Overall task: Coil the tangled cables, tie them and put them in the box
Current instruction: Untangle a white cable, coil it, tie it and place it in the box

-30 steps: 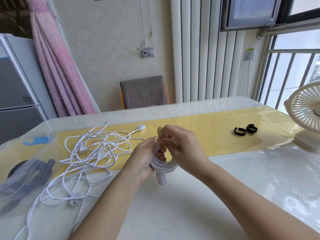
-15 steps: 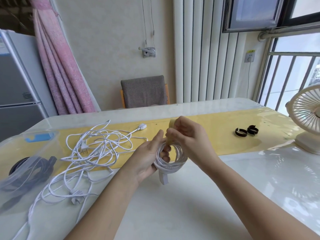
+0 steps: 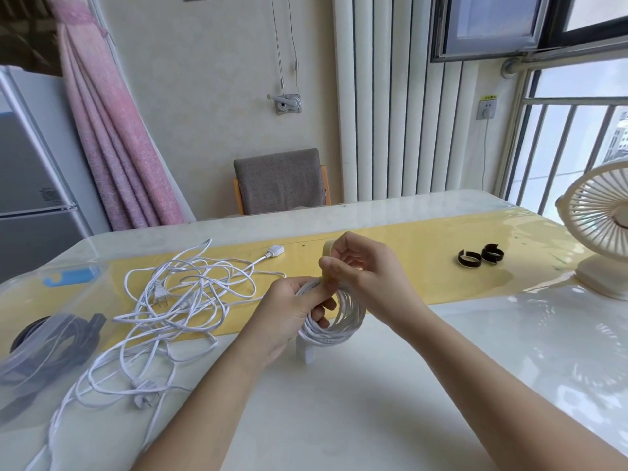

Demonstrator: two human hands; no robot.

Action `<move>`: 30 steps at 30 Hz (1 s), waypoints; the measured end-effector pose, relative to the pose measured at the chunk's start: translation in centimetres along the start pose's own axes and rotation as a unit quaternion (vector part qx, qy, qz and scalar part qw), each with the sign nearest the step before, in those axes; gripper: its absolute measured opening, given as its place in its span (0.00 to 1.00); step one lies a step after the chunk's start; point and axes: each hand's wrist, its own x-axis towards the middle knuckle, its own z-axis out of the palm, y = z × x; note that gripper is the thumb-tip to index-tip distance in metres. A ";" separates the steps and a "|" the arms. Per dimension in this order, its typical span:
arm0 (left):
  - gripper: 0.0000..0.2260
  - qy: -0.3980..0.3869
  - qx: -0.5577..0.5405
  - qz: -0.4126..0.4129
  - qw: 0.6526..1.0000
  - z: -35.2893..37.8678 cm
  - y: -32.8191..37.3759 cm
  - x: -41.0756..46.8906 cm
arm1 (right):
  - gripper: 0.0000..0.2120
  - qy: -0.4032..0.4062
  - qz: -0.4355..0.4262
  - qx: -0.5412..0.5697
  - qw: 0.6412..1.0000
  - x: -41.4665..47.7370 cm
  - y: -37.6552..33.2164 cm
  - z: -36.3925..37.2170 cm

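Head view. A coil of flat, glossy white cable [image 3: 339,322], wound into a neat ring, stands upright just above the smooth, pale, reflective worktop [image 3: 339,419]. One blunt white end hangs beneath it.

The left hand [image 3: 292,311] grips the coil's left side, with its fingers curled through the ring's opening and its thumb over the top. The right hand [image 3: 368,277], directly above the coil, pinches a narrow cream strap [image 3: 327,253] between thumb and forefinger, the other fingers loosely curled. The strap arcs upward and then runs down to the top of the coil.

- **Left of the coil:** a tangled heap of thin, round white cables [image 3: 183,300] with pronged plugs lies on the worktop.
- **Farther left of the coil:** a clear plastic box [image 3: 40,294] holds a dark cable bundle [image 3: 57,338].
- **Right of the coil, well apart:** two black strap rings [image 3: 469,265] sit side by side.
- **Farther right of the coil:** a cream desk fan [image 3: 598,215] with a round slatted grille.
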 end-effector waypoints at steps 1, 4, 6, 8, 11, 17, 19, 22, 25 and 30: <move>0.13 0.002 0.003 0.004 1.000 -0.1 0.1 0.0 | 0.10 -0.001 -0.008 -0.007 1.000 0.0 0.0 0.0; 0.13 0.011 0.006 0.021 1.000 -0.3 0.2 0.0 | 0.10 -0.005 -0.023 -0.014 1.000 0.0 0.0 -0.1; 0.12 0.020 0.013 0.032 0.999 -0.3 0.2 0.0 | 0.09 -0.006 -0.023 -0.018 1.000 0.0 0.0 0.0; 0.10 0.023 0.020 0.039 0.999 -0.3 0.3 -0.1 | 0.09 -0.005 -0.022 -0.017 1.000 0.0 0.0 0.0; 0.05 0.020 0.044 0.050 0.998 -0.5 0.4 -0.2 | 0.07 -0.002 -0.017 -0.013 1.000 0.1 0.3 0.0; 0.03 0.061 0.074 0.064 0.993 -0.4 0.4 0.0 | 0.03 -0.004 -0.002 0.018 1.000 0.3 0.4 -0.2; 0.03 0.077 0.083 0.065 0.991 -0.5 0.2 0.2 | 0.03 -0.009 0.001 0.021 1.000 0.3 0.3 -0.2; 0.03 0.076 0.088 0.062 0.991 -0.7 0.0 0.3 | 0.03 -0.012 0.001 0.019 1.000 0.2 0.4 -0.1; 0.05 0.057 0.070 0.058 0.994 -0.9 0.0 0.3 | 0.04 -0.009 0.000 0.024 1.000 0.2 0.4 -0.1; 0.05 0.036 0.074 0.053 0.995 -1.0 0.0 0.3 | 0.04 -0.004 0.006 0.041 0.999 0.2 0.4 -0.1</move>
